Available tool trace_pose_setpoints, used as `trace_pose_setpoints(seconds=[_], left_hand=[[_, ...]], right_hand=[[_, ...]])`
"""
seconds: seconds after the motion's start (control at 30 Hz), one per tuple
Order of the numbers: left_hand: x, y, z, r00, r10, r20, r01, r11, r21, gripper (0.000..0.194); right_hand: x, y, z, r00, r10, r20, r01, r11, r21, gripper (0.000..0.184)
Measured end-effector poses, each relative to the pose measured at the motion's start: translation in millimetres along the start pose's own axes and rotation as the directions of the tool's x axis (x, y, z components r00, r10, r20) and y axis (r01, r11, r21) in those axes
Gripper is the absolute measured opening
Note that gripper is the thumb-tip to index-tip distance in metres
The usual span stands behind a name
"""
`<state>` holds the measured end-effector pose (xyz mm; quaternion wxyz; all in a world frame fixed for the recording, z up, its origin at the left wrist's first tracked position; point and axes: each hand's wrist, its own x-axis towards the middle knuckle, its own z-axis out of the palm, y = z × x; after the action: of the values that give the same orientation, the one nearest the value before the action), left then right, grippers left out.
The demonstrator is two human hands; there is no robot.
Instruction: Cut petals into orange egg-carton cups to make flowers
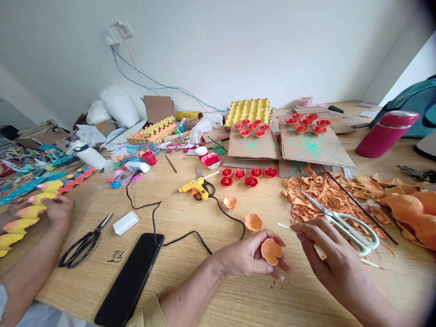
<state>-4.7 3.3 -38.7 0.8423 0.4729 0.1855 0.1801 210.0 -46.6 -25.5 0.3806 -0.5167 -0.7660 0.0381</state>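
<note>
My left hand (250,255) is closed around an orange egg-carton cup (271,251) with rounded petal edges, its hollow side up. Between the fingertips of my right hand (329,252) is a thin white stick (285,226), pointing left, apart from the cup. Two more orange petal cups, one close above my left hand (253,222) and a smaller one (230,202) behind it, stand on the table. Several red paper roses (251,181) sit farther back. Scissors with pale green handles (354,231) lie beside my right hand, on orange carton scraps (306,195).
A yellow glue gun (195,187) lies mid-table, its black cord (189,234) looping toward me. Black scissors (83,243) and a phone (131,277) are at left. A co-worker's hands (57,210) hold a yellow carton strip (29,221). A pink flask (386,134) and rose-topped cardboard (313,145) stand behind.
</note>
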Motion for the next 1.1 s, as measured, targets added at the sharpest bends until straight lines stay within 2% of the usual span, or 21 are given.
trace_pose_setpoints(seconds=[0.27,0.43,0.63,0.9,1.1], left_hand=[[4,1,-5.0,0.998,0.018,-0.058,-0.012,0.996,0.092,0.056],[5,2,-3.0,0.989,0.026,-0.144,-0.006,0.991,0.137,0.052],[8,3,-0.4,0.966,0.13,-0.226,-0.087,0.978,0.189,0.047],[9,-3,-1.2,0.974,0.104,-0.202,-0.06,0.976,0.212,0.049],[6,6,7.8,0.967,0.114,-0.226,-0.048,0.959,0.278,0.037]], right_hand=[[2,-7,-4,0.998,0.025,0.066,-0.027,0.999,0.03,0.012],[-1,-6,0,0.991,0.021,0.129,-0.03,0.997,0.069,0.009],[-2,-3,7,0.964,0.071,0.256,-0.089,0.994,0.06,0.017],[-1,-6,11,0.959,0.123,0.255,-0.134,0.991,0.026,0.018],[0,-11,10,0.951,0.155,0.267,-0.168,0.985,0.026,0.013]])
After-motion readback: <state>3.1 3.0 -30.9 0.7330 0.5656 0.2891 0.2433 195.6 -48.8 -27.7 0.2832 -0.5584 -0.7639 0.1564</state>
